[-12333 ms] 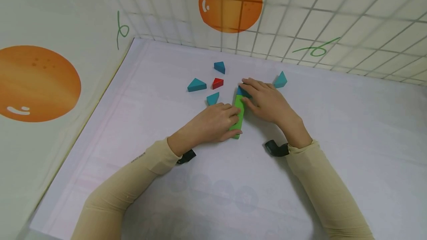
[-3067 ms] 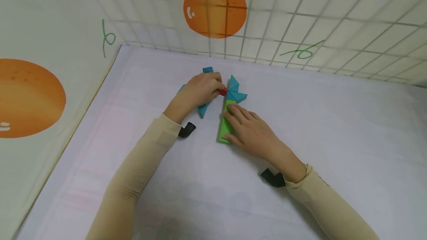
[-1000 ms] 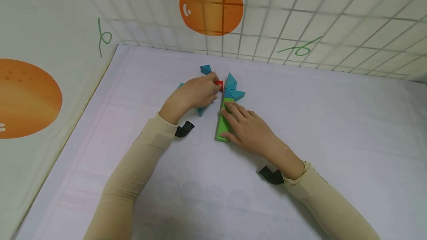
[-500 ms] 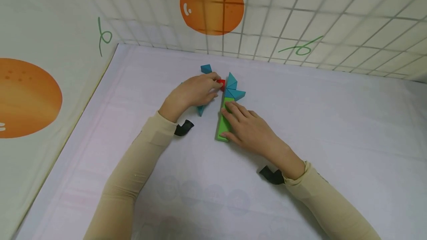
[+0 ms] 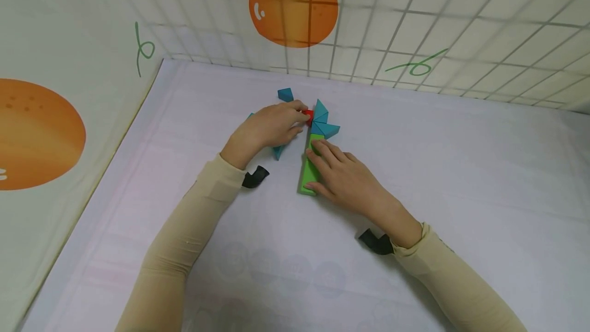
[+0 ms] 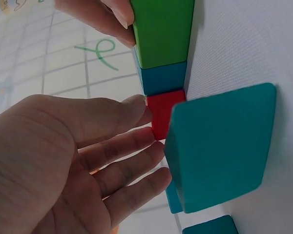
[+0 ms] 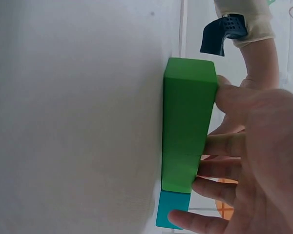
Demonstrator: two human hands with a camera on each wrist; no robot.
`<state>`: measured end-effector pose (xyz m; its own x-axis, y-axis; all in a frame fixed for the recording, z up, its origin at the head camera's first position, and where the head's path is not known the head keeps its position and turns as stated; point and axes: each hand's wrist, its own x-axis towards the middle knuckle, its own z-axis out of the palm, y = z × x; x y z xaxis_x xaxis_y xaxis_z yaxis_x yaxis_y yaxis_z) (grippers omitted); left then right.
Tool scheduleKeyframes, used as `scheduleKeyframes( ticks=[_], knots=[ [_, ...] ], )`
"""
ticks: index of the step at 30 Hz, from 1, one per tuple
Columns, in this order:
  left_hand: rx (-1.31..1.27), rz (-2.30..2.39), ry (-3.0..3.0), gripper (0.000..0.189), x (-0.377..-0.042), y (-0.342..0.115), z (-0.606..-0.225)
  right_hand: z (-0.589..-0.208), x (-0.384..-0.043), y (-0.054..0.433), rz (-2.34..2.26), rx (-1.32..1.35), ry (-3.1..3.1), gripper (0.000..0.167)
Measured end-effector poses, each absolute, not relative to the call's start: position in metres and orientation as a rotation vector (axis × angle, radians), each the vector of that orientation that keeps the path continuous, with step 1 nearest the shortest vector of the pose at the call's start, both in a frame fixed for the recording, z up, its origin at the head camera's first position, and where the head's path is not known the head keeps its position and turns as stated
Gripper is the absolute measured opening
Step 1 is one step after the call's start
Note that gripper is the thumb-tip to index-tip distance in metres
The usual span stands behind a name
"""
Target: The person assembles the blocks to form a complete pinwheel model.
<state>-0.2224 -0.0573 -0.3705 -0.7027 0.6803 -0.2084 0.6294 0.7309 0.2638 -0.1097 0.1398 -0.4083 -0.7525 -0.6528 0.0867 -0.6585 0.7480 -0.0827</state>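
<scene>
In the head view, my left hand [image 5: 269, 126] pinches a small red block [image 5: 310, 116] against the left side of a fan of teal triangular blocks [image 5: 321, 111]. The left wrist view shows thumb and fingertips at that red block [image 6: 167, 109], with a larger teal block [image 6: 222, 148] close in front. A blue triangle [image 5: 317, 128] joins the fan to a long green block [image 5: 310, 170]. My right hand [image 5: 350, 183] rests its fingertips and thumb along the top of that green block [image 7: 188, 122]. The red block is partly covered by fingers.
A loose blue block [image 5: 285, 95] lies behind my left hand. Under that hand, a teal block [image 5: 278, 151] is partly hidden. Black wrist mounts [image 5: 256, 177] hang at the sleeves. White cloth [image 5: 461, 193] spreads beneath, with a tiled, orange-printed wall [image 5: 392, 24] behind.
Teal blocks scattered 12.3 seconds ago now partly form a fan. My left hand has moved from the green block to the red one, lately shifted slightly right. My right hand moved onto the green block.
</scene>
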Motion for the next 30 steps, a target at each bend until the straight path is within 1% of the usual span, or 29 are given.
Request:
scheduleKeyframes(
  ticks=[7,30],
  knots=[
    [1.04,0.22,2.648,0.041,-0.2221,-0.0559,-0.3712,-0.409,-0.1098,0.1399,0.161,1.084,-2.892,0.068],
    [1.044,0.242,2.666,0.039,-0.2204,-0.0567,-0.3697,-0.4086,-0.1097,0.1397,0.162,1.093,-2.888,0.069]
  ],
)
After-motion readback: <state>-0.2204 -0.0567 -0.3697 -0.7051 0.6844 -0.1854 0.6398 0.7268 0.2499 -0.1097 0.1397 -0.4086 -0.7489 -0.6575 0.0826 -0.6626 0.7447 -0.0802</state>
